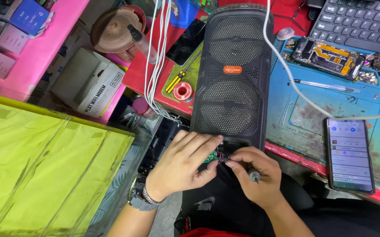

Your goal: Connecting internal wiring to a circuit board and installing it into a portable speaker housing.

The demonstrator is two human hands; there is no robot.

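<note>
A tall black speaker [235,72] with a mesh grille lies face up on the workbench, its near end over my lap. My left hand [182,164] holds a small green circuit board [210,156] at the speaker's open near end. My right hand [255,174] pinches the thin red and dark wires [223,158] beside the board, and a slim tool with a grey tip [254,176] is tucked in its palm. A metal watch sits on my left wrist.
A lit smartphone [349,154] and an opened phone [328,56] lie on the blue mat [313,109]. White cables [157,57], a solder spool [183,92], a yellow screwdriver [175,81], a keyboard [361,19], a white box [91,83] and a yellow-green glass panel [36,166] surround the bench.
</note>
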